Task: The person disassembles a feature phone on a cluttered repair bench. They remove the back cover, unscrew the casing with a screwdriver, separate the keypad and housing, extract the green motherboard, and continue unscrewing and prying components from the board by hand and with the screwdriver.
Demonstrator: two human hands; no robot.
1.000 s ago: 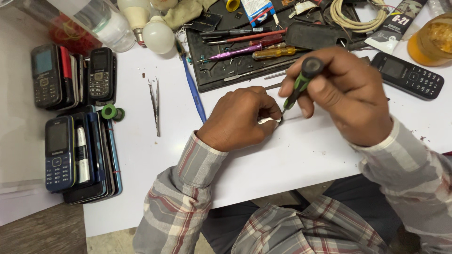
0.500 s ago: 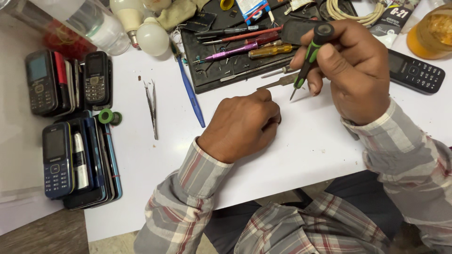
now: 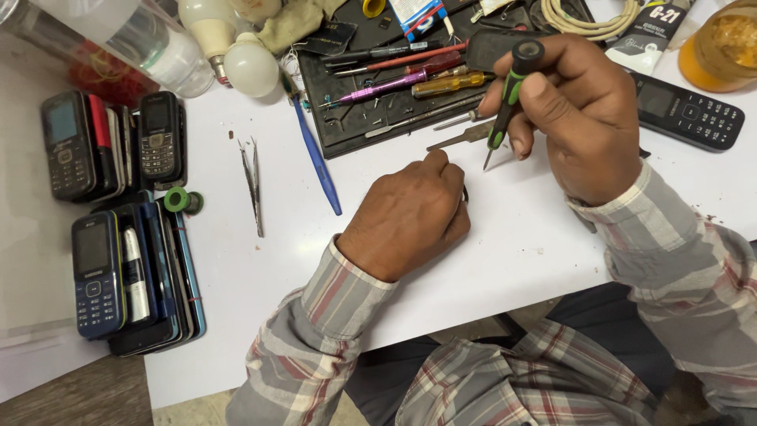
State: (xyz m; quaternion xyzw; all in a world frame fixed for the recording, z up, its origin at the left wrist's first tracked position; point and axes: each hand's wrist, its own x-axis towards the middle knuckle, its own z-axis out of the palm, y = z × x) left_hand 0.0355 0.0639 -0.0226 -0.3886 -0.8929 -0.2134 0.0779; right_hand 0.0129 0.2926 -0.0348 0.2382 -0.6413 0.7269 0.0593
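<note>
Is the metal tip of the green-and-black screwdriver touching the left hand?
Apart. The head view shows bare white table between the green-and-black screwdriver tip and the left hand.

Premises: a mobile phone repair bench. At nine o'clock, keypad phones [image 3: 98, 272] stand stacked on the white table [image 3: 260, 315]; at twelve o'clock a black tool tray [image 3: 371, 110] holds small screwdrivers [image 3: 394, 83]. Tweezers [image 3: 254, 185] lie at ten o'clock.

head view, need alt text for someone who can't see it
A person's right hand holds a green-handled screwdriver tip down above a white table, while the left hand rests closed on the table beside it. A black tool tray lies behind the hands, tweezers and stacked mobile phones to the left.
</note>
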